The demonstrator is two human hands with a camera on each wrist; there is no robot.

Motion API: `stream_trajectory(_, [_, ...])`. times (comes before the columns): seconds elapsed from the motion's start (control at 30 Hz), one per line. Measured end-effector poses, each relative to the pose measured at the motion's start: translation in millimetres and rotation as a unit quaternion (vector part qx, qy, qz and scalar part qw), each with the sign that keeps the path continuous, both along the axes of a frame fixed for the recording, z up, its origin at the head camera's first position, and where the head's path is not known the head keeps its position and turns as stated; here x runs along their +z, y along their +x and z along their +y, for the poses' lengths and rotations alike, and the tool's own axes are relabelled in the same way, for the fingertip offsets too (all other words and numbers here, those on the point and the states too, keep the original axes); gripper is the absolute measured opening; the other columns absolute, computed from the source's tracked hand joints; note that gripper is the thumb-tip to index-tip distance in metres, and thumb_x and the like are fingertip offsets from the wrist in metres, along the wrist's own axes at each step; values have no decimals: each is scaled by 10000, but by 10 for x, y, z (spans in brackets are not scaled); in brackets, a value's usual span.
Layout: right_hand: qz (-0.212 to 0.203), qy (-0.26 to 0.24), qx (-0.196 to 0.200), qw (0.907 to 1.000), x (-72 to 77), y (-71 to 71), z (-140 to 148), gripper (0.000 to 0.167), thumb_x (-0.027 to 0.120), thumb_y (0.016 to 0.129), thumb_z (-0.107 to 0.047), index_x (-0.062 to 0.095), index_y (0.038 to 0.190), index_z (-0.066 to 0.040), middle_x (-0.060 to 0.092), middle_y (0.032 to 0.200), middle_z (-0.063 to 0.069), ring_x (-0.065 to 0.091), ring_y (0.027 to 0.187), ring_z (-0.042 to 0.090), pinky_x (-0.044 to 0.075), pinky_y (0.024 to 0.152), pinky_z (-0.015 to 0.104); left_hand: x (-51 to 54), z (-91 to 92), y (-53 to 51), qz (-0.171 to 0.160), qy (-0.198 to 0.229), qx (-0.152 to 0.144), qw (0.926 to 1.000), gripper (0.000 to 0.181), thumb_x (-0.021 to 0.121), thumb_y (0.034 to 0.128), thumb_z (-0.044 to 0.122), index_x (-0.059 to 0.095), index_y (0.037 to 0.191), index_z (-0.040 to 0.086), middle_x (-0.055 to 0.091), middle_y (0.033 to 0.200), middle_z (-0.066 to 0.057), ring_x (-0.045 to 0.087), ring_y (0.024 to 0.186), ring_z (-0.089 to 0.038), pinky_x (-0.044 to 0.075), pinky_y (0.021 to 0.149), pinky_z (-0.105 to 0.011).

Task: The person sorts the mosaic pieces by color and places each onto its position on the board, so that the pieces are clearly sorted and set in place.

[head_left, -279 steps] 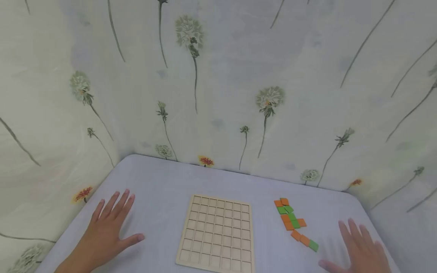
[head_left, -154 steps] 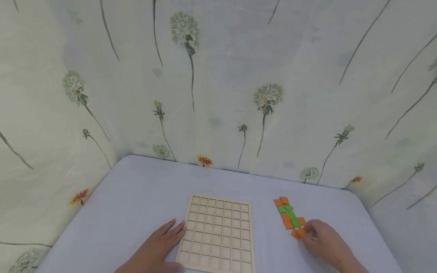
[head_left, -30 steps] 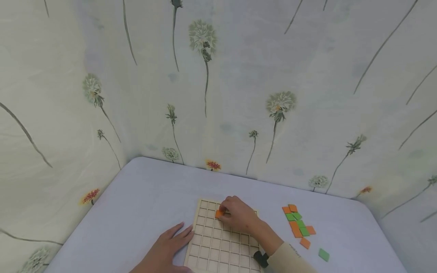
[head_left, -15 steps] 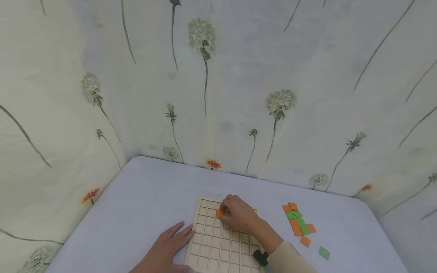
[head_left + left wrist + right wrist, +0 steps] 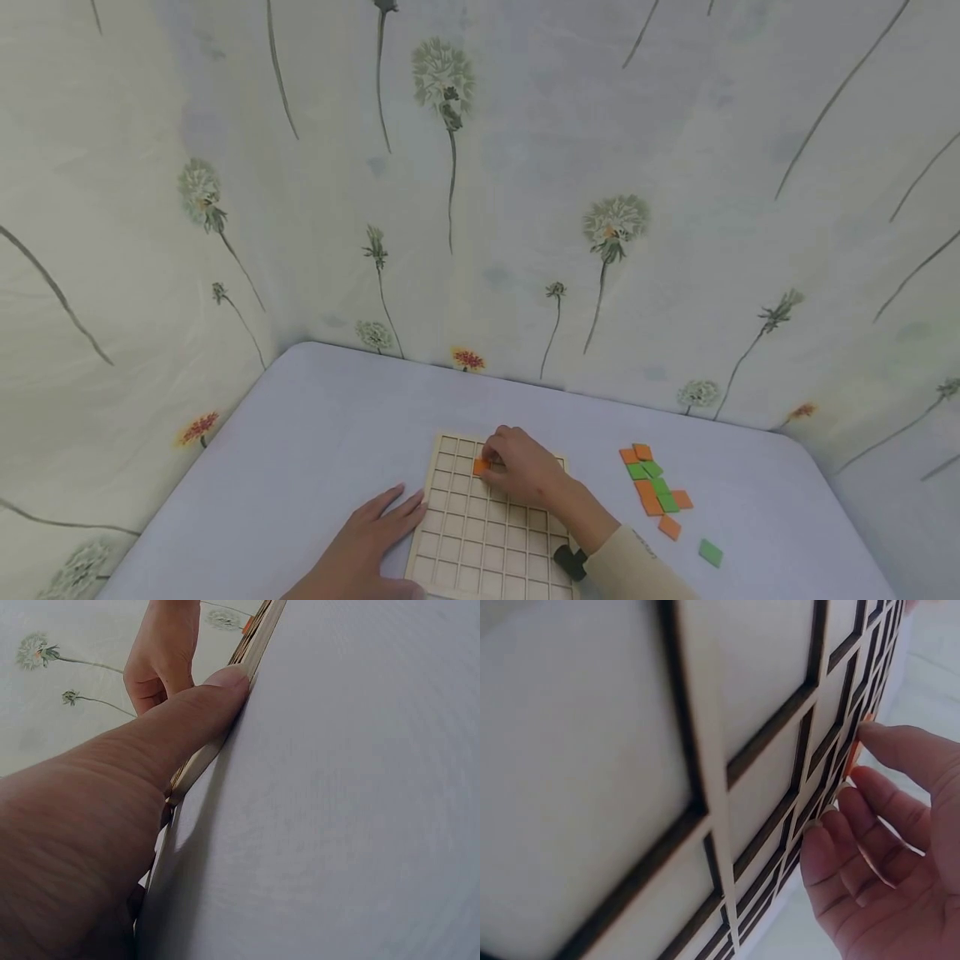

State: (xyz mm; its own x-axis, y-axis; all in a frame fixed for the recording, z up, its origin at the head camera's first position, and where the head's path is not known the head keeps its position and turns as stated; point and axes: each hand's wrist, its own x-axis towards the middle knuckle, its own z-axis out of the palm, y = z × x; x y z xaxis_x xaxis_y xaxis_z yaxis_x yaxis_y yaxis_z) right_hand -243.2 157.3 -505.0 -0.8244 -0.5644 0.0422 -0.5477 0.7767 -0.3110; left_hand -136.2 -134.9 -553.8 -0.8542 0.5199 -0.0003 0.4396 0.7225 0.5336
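Observation:
A pale wooden grid board [image 5: 453,527] lies on the table. Near its far edge, the right hand [image 5: 525,468] pinches an orange square tile [image 5: 480,467] between thumb and fingertips, at a cell of the grid. In the right wrist view the orange tile [image 5: 853,754] shows as a thin sliver between the thumb and index finger of the right hand [image 5: 900,832]. The left hand [image 5: 360,550] rests with spread fingers against the board's left edge; in the left wrist view the thumb of the left hand [image 5: 112,780] touches the side of the board [image 5: 262,641].
Right of the board lies a cluster of orange tiles [image 5: 647,497] and green tiles [image 5: 667,502], with an orange tile [image 5: 670,527] and a green tile [image 5: 710,552] apart from it, nearer the front. A black wrist device [image 5: 570,562] hangs over the board's right side.
Since the oldest frames, the right hand has moved from the tiles on the right onto the board with an orange tile. The left hand has come to the board's left edge. Over the last second, both barely moved.

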Motion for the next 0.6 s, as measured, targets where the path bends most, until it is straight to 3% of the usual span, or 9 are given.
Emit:
stream_trajectory(0.4, [-99, 42, -2, 9999, 28, 25, 19, 177, 767, 968, -247, 721, 1076, -114, 606, 1016, -43, 590, 973, 164, 564, 862, 375, -23, 5, -17, 40, -50, -34, 10000, 1084, 690, 760, 831, 476, 1587, 164, 380, 1667, 53, 244, 1564, -320, 290, 1196, -642])
stream_trajectory(0.6, [-115, -13, 76, 9999, 64, 27, 35, 205, 768, 960, -219, 714, 1109, -88, 626, 1024, -21, 602, 956, 157, 564, 868, 384, -20, -4, -24, 251, 11, -130, 9996, 1078, 676, 773, 834, 508, 1560, 117, 411, 1652, 2, 278, 1546, -352, 319, 1170, -660])
